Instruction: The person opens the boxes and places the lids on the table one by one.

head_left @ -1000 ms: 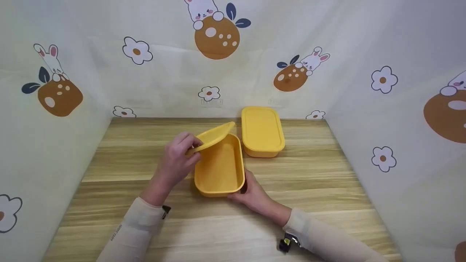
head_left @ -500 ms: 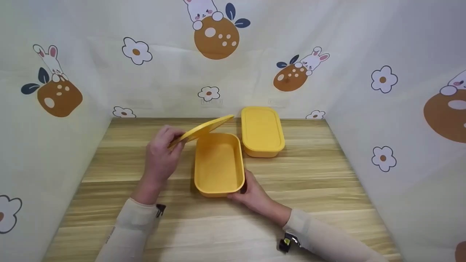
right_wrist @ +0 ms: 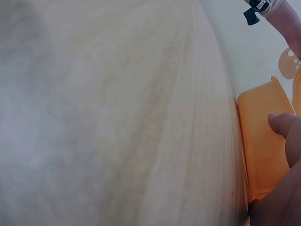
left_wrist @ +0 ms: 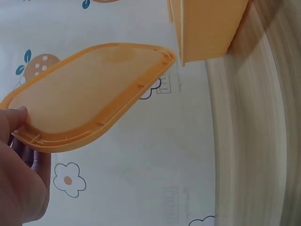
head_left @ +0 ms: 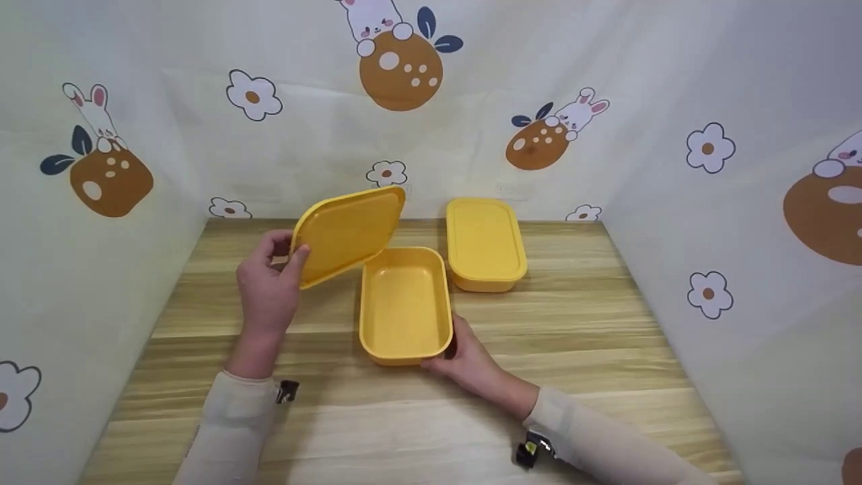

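My left hand point(head_left: 269, 286) pinches a yellow lid point(head_left: 350, 232) by its left end, thumb on the ribbed underside. The lid is tilted up, its underside facing me, beyond and left of an uncovered yellow food container point(head_left: 405, 306). Nothing lies inside that container, which stands on the table. My right hand point(head_left: 471, 357) holds the container at its near right corner, thumb along the near wall; the other fingers are mostly hidden. In the left wrist view the lid point(left_wrist: 89, 89) shows its rimmed inner face. The right wrist view has my thumb against the container's wall point(right_wrist: 263, 136).
A second yellow container point(head_left: 486, 242) with its lid on stands behind and to the right, close to the uncovered one. The wood-patterned table point(head_left: 572, 350) meets a printed cloth backdrop point(head_left: 310, 148) at the back and on both sides.
My left hand has lifted the lid off the container and moved it left and up, turning its underside toward me. The right hand and both containers have stayed put.
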Tool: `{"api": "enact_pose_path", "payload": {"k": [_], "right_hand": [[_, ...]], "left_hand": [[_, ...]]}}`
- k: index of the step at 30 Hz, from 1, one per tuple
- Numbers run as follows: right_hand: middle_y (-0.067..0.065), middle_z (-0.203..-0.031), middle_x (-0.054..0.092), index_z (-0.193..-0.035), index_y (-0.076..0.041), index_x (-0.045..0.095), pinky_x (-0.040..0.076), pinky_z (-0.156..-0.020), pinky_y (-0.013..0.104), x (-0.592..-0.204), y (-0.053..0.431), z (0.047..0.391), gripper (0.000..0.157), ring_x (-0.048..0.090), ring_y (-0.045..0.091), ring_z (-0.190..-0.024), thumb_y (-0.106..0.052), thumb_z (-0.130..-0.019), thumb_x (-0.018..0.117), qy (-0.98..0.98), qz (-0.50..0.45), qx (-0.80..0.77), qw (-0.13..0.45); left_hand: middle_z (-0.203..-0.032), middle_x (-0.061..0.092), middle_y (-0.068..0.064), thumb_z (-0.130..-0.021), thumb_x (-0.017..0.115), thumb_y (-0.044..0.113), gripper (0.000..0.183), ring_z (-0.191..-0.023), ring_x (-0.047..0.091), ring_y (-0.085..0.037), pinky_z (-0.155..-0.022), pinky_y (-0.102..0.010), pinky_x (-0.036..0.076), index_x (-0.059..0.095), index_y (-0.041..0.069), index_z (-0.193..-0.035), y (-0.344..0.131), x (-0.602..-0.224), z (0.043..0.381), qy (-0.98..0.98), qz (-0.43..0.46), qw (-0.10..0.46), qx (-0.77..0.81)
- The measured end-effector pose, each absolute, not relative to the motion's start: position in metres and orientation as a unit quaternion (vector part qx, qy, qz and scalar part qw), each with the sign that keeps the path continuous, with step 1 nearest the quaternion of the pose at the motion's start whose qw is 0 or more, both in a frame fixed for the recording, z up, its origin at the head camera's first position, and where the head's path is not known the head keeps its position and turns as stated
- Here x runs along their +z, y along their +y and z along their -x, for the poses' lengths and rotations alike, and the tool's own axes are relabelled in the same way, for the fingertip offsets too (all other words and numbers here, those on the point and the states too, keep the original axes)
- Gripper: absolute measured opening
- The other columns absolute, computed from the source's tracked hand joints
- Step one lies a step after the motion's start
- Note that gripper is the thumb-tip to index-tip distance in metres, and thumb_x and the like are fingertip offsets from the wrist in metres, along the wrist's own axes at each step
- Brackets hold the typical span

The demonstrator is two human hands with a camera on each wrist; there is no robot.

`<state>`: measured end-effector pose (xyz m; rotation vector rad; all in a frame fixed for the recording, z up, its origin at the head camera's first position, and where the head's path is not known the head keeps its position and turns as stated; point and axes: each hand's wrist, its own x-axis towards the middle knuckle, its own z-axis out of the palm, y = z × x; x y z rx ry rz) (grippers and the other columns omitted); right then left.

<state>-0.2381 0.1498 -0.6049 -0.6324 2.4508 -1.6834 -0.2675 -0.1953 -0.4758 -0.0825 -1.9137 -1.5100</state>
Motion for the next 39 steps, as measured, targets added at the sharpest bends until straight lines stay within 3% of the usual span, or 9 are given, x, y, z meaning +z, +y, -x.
{"api": "enact_pose_path", "payload": {"k": [16,24,31,39], "right_hand": [[0.012,-0.167,0.043,-0.172,-0.005,0.029,0.026,-0.130,0.045,-0.603,0.149,0.238,0.112,0.042,0.024,-0.154,-0.018,-0.085,0.097,0.806,0.199,-0.555,0.057],[0.012,-0.165,0.045,-0.172,-0.005,0.031,0.027,-0.130,0.043,-0.603,0.149,0.238,0.109,0.043,0.023,-0.152,-0.017,-0.086,0.097,0.803,0.197,-0.559,0.061],[0.011,-0.166,0.045,-0.173,-0.007,0.030,0.027,-0.130,0.041,-0.605,0.149,0.239,0.111,0.043,0.024,-0.153,-0.016,-0.085,0.097,0.797,0.200,-0.567,0.058],[0.009,-0.164,0.046,-0.171,-0.010,0.033,0.028,-0.129,0.038,-0.605,0.149,0.238,0.109,0.045,0.022,-0.151,-0.015,-0.084,0.098,0.794,0.197,-0.573,0.056]], "left_hand": [[-0.112,0.078,-0.010,-0.100,0.076,-0.006,0.021,-0.105,0.071,-0.024,-0.089,-0.026,0.062,0.067,-0.004,-0.119,-0.225,-0.492,0.273,-0.536,-0.097,0.328,-0.772],[-0.116,0.076,-0.008,-0.102,0.073,-0.004,0.026,-0.110,0.073,-0.021,-0.092,-0.026,0.062,0.066,-0.002,-0.128,-0.242,-0.504,0.275,-0.493,-0.159,0.265,-0.814],[-0.126,0.066,-0.008,-0.106,0.066,-0.004,0.026,-0.115,0.067,-0.017,-0.092,-0.021,0.059,0.060,0.003,-0.130,-0.257,-0.511,0.272,-0.469,-0.203,0.209,-0.833],[-0.131,0.055,-0.006,-0.108,0.057,-0.006,0.029,-0.107,0.062,-0.014,-0.083,-0.023,0.059,0.052,0.006,-0.135,-0.272,-0.518,0.266,-0.426,-0.226,0.160,-0.861]]}}
